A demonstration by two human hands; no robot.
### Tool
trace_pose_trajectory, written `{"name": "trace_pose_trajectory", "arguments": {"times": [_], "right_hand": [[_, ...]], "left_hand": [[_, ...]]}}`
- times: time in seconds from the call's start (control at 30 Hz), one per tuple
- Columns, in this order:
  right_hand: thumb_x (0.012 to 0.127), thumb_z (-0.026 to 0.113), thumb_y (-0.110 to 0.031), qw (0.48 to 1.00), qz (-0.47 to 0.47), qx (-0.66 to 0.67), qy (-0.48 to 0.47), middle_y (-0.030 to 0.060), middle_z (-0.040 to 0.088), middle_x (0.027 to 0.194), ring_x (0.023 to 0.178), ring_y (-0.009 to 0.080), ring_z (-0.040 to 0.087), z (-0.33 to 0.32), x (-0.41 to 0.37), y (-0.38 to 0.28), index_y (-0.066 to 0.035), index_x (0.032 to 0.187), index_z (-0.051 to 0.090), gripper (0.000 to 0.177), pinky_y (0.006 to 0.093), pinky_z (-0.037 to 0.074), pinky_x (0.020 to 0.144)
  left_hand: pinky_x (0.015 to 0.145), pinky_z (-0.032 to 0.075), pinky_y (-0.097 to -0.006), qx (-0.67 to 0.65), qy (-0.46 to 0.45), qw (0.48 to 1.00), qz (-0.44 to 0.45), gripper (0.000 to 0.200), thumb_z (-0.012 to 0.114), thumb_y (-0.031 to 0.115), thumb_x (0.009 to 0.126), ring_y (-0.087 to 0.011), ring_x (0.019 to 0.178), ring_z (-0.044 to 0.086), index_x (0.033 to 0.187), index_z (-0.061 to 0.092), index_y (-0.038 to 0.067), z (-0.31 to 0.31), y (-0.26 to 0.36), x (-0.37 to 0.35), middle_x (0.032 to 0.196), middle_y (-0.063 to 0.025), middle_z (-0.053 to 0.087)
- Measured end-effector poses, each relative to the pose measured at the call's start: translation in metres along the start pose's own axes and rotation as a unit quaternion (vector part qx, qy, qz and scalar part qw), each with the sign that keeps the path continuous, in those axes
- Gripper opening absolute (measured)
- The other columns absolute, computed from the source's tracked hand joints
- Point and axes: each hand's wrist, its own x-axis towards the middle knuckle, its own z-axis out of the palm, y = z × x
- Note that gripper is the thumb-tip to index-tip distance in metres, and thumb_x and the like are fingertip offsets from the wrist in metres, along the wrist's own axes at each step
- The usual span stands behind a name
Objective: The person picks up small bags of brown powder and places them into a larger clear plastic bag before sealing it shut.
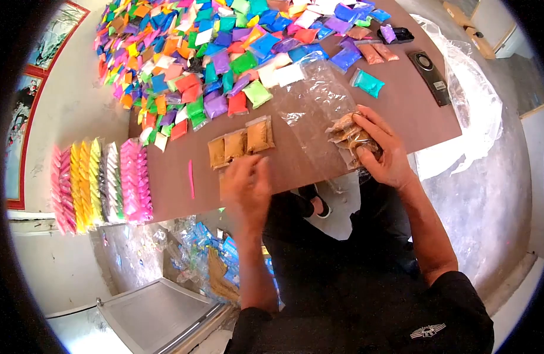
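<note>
Several small clear packets of brown material (pixel 347 137) are gripped in my right hand (pixel 389 152), thumb and fingers closed round them above the table's front edge. My left hand (pixel 246 186) is blurred by motion, close to the near side of a short row of three brown packets (pixel 236 145) lying on the table. Its fingers look bent, but I cannot make out whether they hold anything. Between the hands and beyond them lies a large clear plastic bag (pixel 313 109), partly hanging over the edge beside my right hand. A thin pink strip (pixel 191 179) lies left of the row.
A heap of small colourful packets (pixel 216 65) covers the far part of the brown table (pixel 171 159). Bundled stacks of packets (pixel 100 183) stand at its left corner. A teal packet (pixel 367 84) and a dark boxy device (pixel 428 76) lie right. White plastic sheeting (pixel 472 100) drapes the right edge.
</note>
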Motion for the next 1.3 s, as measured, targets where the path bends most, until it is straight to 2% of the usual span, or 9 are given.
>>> {"name": "trace_pose_trajectory", "arguments": {"times": [0.13, 0.2, 0.27, 0.4, 0.5, 0.67, 0.87, 1.1, 1.3], "right_hand": [[0.086, 0.069, -0.006, 1.000, 0.009, 0.001, 0.002, 0.0230, 0.055, 0.158, 0.144, 0.0394, 0.058, 0.002, -0.001, -0.001, 0.000, 0.147, 0.064, 0.061, 0.0435, 0.047, 0.119], [0.086, 0.069, -0.006, 1.000, 0.010, 0.006, 0.015, 0.0227, 0.056, 0.158, 0.143, 0.0386, 0.059, 0.003, 0.000, -0.004, 0.000, 0.146, 0.065, 0.060, 0.0428, 0.047, 0.118], [0.086, 0.069, -0.006, 1.000, 0.008, 0.001, 0.014, 0.0227, 0.057, 0.157, 0.143, 0.0384, 0.059, 0.001, 0.000, -0.003, 0.000, 0.146, 0.065, 0.060, 0.0428, 0.047, 0.118], [0.086, 0.070, -0.007, 1.000, 0.012, -0.006, 0.017, 0.0225, 0.057, 0.157, 0.143, 0.0381, 0.059, 0.002, 0.000, -0.004, -0.001, 0.145, 0.066, 0.060, 0.0431, 0.047, 0.118], [0.086, 0.071, -0.008, 1.000, 0.015, -0.012, 0.012, 0.0224, 0.057, 0.158, 0.143, 0.0378, 0.059, 0.001, 0.000, -0.002, -0.001, 0.145, 0.066, 0.060, 0.0436, 0.047, 0.118], [0.085, 0.071, -0.008, 1.000, 0.009, -0.013, 0.014, 0.0225, 0.058, 0.157, 0.143, 0.0380, 0.059, 0.001, 0.001, -0.004, -0.001, 0.145, 0.066, 0.060, 0.0436, 0.047, 0.118], [0.084, 0.072, -0.009, 1.000, 0.015, -0.017, 0.021, 0.0221, 0.059, 0.156, 0.140, 0.0374, 0.062, 0.001, 0.001, -0.003, 0.000, 0.144, 0.066, 0.061, 0.0428, 0.049, 0.117], [0.084, 0.072, -0.010, 1.000, 0.002, -0.016, 0.019, 0.0221, 0.059, 0.156, 0.140, 0.0376, 0.062, 0.001, 0.002, -0.002, -0.002, 0.144, 0.067, 0.061, 0.0427, 0.050, 0.116], [0.083, 0.073, -0.010, 1.000, 0.009, -0.013, 0.016, 0.0219, 0.058, 0.156, 0.140, 0.0385, 0.062, -0.002, 0.002, -0.006, -0.003, 0.145, 0.066, 0.063, 0.0438, 0.050, 0.116]], "left_hand": [[0.086, 0.060, -0.0437, 0.138, 0.027, 0.986, -0.086, 0.027, 0.083, 0.018, 0.093, -0.0347, 0.099, 0.075, 0.115, 0.077, 0.004, -0.027, -0.070, -0.017, 0.110, -0.0152, 0.077], [0.087, 0.060, -0.0430, 0.168, 0.028, 0.983, -0.069, 0.036, 0.086, 0.021, 0.089, -0.0334, 0.099, 0.076, 0.119, 0.077, 0.003, -0.034, -0.086, -0.020, 0.110, -0.0148, 0.078], [0.088, 0.060, -0.0422, 0.084, 0.026, 0.990, -0.109, 0.043, 0.087, 0.020, 0.087, -0.0324, 0.101, 0.076, 0.124, 0.076, 0.002, -0.038, -0.085, -0.022, 0.111, -0.0165, 0.078], [0.085, 0.060, -0.0386, 0.071, 0.020, 0.994, -0.079, 0.048, 0.088, 0.021, 0.089, -0.0247, 0.098, 0.074, 0.126, 0.072, -0.004, -0.041, -0.099, -0.025, 0.108, -0.0158, 0.078], [0.084, 0.059, -0.0368, -0.002, -0.002, 0.982, -0.187, 0.053, 0.088, 0.016, 0.084, -0.0234, 0.095, 0.073, 0.131, 0.070, -0.002, -0.043, -0.118, -0.033, 0.104, -0.0146, 0.075], [0.069, 0.052, -0.0245, -0.148, -0.040, 0.960, -0.233, 0.036, 0.089, 0.011, 0.089, -0.0069, 0.081, 0.061, 0.117, 0.070, -0.001, -0.052, -0.111, -0.040, 0.097, -0.0030, 0.071], [0.062, 0.049, -0.0204, -0.201, -0.069, 0.933, -0.291, 0.019, 0.087, 0.010, 0.089, -0.0050, 0.073, 0.061, 0.099, 0.072, 0.002, -0.075, -0.081, -0.034, 0.083, 0.0026, 0.068], [0.064, 0.056, -0.0269, -0.330, -0.060, 0.933, -0.132, 0.018, 0.075, 0.006, 0.101, -0.0125, 0.081, 0.070, 0.118, 0.072, 0.002, -0.018, 0.015, 0.009, 0.098, -0.0050, 0.074], [0.069, 0.060, -0.0283, -0.342, -0.097, 0.931, -0.076, 0.018, 0.071, 0.008, 0.104, -0.0110, 0.090, 0.071, 0.120, 0.070, 0.002, 0.083, 0.022, 0.051, 0.103, -0.0023, 0.073]]}}
